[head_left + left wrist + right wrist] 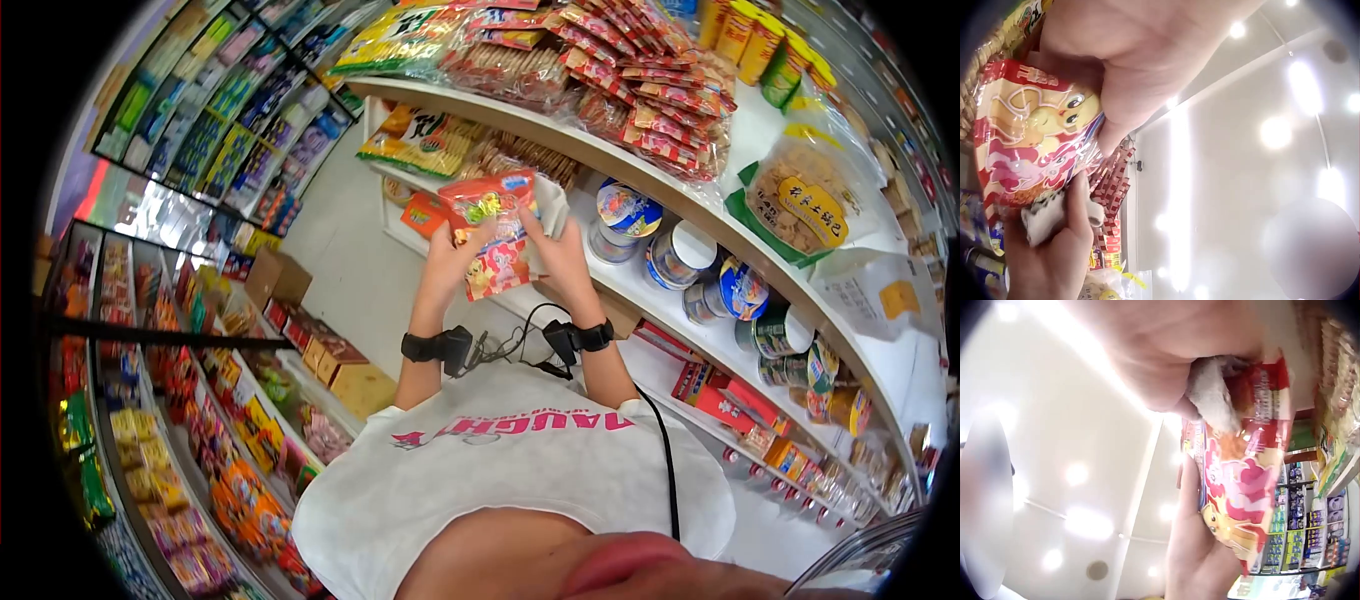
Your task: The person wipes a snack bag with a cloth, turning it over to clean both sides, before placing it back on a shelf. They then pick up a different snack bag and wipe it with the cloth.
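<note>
Both hands hold a red and yellow snack packet with cartoon ponies printed on it, out in front of the chest. My left hand grips its left side, the thumb lying over the front. On the opposite side my right hand pinches the packet, thumb on top. A crumpled white cloth or tissue is tucked in the right hand, against the packet. Beyond the thumbs, in the head view, a red packet part with a green and yellow print shows. The fingers behind the packet are mostly hidden.
Ahead, a white shelf edge carries piled red snack packets. Cup noodle tubs line the tier below, at the right. A clear bag of snacks lies on the top. Racks of packaged goods and cardboard boxes stand left.
</note>
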Demonstrator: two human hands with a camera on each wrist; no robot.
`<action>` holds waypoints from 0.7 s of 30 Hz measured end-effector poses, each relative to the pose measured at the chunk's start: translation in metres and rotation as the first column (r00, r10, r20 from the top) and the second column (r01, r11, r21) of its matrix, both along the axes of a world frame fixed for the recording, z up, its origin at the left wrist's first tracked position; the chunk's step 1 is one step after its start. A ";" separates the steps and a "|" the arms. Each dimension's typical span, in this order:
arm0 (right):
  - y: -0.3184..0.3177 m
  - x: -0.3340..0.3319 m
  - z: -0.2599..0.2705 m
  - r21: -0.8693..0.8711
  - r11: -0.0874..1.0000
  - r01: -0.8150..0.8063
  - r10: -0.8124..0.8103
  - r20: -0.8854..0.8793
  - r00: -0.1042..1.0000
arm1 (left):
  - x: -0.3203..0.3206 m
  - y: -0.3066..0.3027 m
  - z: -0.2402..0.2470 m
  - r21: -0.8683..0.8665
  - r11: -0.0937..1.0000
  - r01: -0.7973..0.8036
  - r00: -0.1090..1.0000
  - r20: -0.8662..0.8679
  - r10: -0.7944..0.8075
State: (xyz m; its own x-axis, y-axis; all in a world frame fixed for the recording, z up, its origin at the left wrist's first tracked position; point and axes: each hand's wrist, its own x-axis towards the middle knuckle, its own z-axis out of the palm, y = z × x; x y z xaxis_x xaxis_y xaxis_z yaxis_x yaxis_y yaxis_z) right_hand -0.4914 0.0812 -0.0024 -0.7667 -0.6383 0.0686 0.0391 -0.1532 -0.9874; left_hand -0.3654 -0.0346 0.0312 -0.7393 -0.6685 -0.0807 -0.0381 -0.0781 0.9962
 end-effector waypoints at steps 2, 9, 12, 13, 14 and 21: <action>-0.013 -0.003 -0.014 -0.168 0.986 0.024 0.006 0.178 0.984 | 0.003 -0.012 -0.001 -0.021 0.995 0.093 0.996 -0.012 -0.093; -0.060 0.020 0.033 -0.351 0.921 0.171 0.016 0.472 0.882 | 0.037 -0.070 -0.022 -0.024 0.968 0.249 0.965 -0.075 -0.250; -0.079 0.025 0.033 -0.292 0.949 0.121 -0.045 0.255 0.966 | 0.058 -0.093 -0.018 0.000 0.946 0.323 0.940 -0.121 -0.320; -0.084 0.031 0.040 -0.275 0.952 0.134 -0.061 0.258 0.964 | 0.064 -0.098 -0.015 0.000 0.947 0.321 0.940 -0.119 -0.319; -0.087 0.036 0.044 -0.278 0.951 0.135 -0.057 0.271 0.961 | 0.068 -0.104 -0.012 0.013 0.945 0.326 0.938 -0.131 -0.322; -0.100 0.057 0.042 -0.197 0.944 0.263 -0.211 0.250 0.945 | 0.088 -0.139 -0.023 0.047 0.920 0.390 0.915 -0.130 -0.382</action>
